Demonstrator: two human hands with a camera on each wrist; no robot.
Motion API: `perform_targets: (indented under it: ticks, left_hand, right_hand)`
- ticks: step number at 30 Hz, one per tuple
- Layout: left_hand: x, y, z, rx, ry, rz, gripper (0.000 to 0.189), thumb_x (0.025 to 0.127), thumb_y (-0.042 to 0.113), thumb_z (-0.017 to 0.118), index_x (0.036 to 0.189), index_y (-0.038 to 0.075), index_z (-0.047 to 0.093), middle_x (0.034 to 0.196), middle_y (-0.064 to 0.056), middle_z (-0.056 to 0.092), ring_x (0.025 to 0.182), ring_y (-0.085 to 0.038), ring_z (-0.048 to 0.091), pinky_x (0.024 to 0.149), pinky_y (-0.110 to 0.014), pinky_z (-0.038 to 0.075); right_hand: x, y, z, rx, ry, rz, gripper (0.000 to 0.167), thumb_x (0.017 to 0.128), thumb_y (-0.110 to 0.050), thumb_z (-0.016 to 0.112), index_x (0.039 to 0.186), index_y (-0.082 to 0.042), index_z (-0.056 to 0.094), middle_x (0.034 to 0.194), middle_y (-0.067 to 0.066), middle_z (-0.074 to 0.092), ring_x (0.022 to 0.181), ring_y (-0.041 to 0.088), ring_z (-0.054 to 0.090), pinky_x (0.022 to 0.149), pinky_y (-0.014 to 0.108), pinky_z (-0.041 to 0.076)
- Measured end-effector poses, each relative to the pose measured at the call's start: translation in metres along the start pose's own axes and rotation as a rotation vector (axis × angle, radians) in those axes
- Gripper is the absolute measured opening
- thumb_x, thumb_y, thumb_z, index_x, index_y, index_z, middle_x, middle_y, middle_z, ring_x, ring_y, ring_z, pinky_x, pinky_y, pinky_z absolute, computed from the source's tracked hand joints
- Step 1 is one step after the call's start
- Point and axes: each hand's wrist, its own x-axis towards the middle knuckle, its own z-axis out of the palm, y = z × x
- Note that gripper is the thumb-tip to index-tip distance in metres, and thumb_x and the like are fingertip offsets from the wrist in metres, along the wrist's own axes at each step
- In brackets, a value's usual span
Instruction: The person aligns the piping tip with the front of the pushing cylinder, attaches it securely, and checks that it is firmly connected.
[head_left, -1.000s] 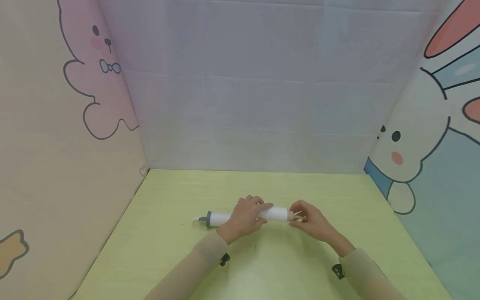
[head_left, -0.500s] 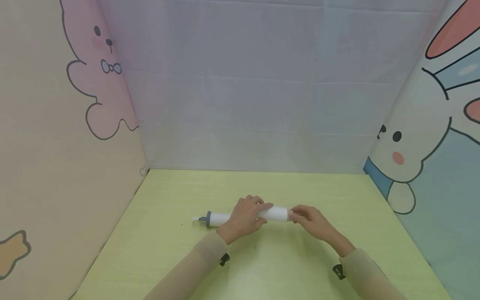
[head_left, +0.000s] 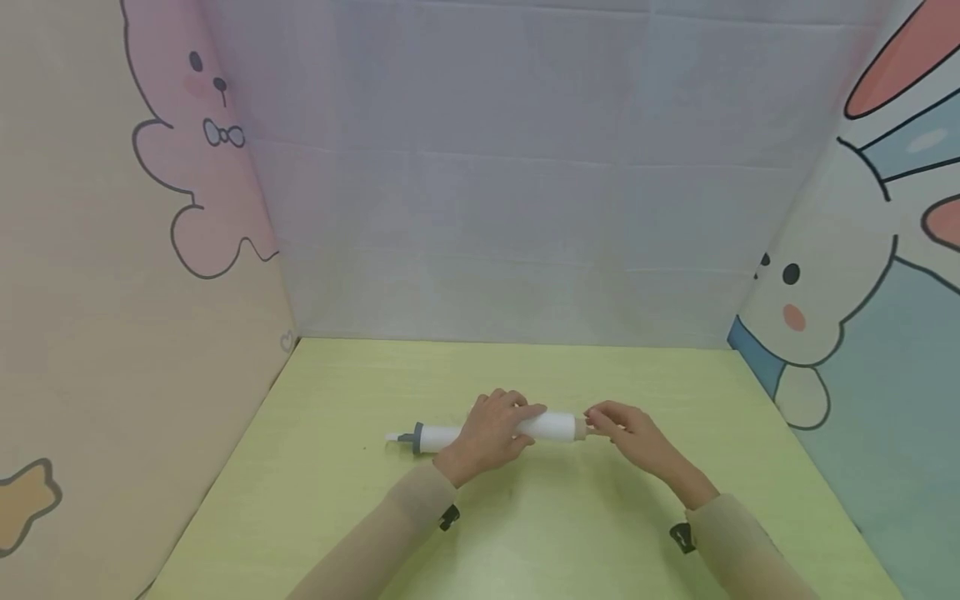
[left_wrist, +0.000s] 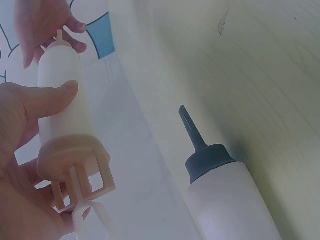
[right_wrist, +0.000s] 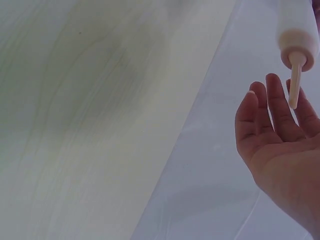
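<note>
My left hand (head_left: 491, 429) grips a white-barrelled piping syringe (head_left: 551, 426) with a beige nozzle cap (head_left: 581, 428) and beige finger loops (left_wrist: 102, 175) at its other end. The thumb lies along the barrel in the left wrist view. At the nozzle end, my right hand (head_left: 630, 433) has loosely bent, spread fingers. They stand around the slim beige nozzle (right_wrist: 295, 85) without closing on it. A second white piping syringe (head_left: 439, 439), with dark grey fittings, lies on the table behind the left hand. Its dark nozzle (left_wrist: 192, 128) shows in the left wrist view.
The pale yellow-green table (head_left: 360, 517) spreads beneath both hands. A pale curtain (head_left: 480, 183) rises at the back, with cartoon-printed panels on the left (head_left: 90, 350) and right (head_left: 892, 400). Black wrist-camera mounts sit at both cuffs.
The right fingers went from the nozzle to its cap, then drew back a little to the right, leaving the cap in sight. The left hand and both syringes have hardly moved.
</note>
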Motion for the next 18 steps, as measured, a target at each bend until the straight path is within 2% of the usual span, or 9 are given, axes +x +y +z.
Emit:
perform_targets:
  ticks: [3,8,13,18]
  left_hand:
    - [0.000,0.001,0.000,-0.001,0.003,0.001,0.050,0.082,0.034,0.076,0.129,0.027,0.061,0.111,0.002,0.061,0.097,-0.019,0.054,0.076,-0.037,0.044]
    - [0.001,0.004,-0.004,-0.002,-0.007,-0.006,0.050,0.082,0.033,0.076,0.129,0.027,0.061,0.111,0.002,0.061,0.097,-0.019,0.054,0.075,-0.035,0.043]
    - [0.003,0.008,-0.007,0.005,-0.019,-0.008,0.050,0.083,0.033,0.075,0.130,0.027,0.061,0.111,0.002,0.061,0.097,-0.019,0.054,0.076,-0.036,0.043]
    - [0.003,0.011,-0.009,0.014,-0.022,-0.006,0.050,0.083,0.034,0.075,0.130,0.027,0.060,0.111,0.002,0.061,0.097,-0.019,0.054,0.076,-0.036,0.044]
  right_hand:
    - [0.000,0.001,0.001,0.003,0.019,-0.031,0.032,0.093,-0.028,0.063,0.116,-0.006,0.062,0.112,0.012,0.063,0.099,0.028,0.060,0.074,0.038,0.051]
    - [0.000,0.002,0.002,0.023,0.010,-0.065,0.045,0.081,-0.020,0.078,0.119,-0.007,0.059,0.112,0.012,0.063,0.097,0.030,0.061,0.075,0.038,0.052]
    - [-0.002,0.002,0.005,0.013,-0.017,-0.093,0.042,0.079,-0.010,0.079,0.117,-0.008,0.060,0.111,0.009,0.063,0.098,0.031,0.062,0.073,0.039,0.053]
    - [-0.005,0.000,0.005,0.000,-0.026,-0.095,0.035,0.082,-0.014,0.076,0.113,-0.008,0.061,0.110,0.008,0.064,0.101,0.031,0.063,0.073,0.037,0.053]
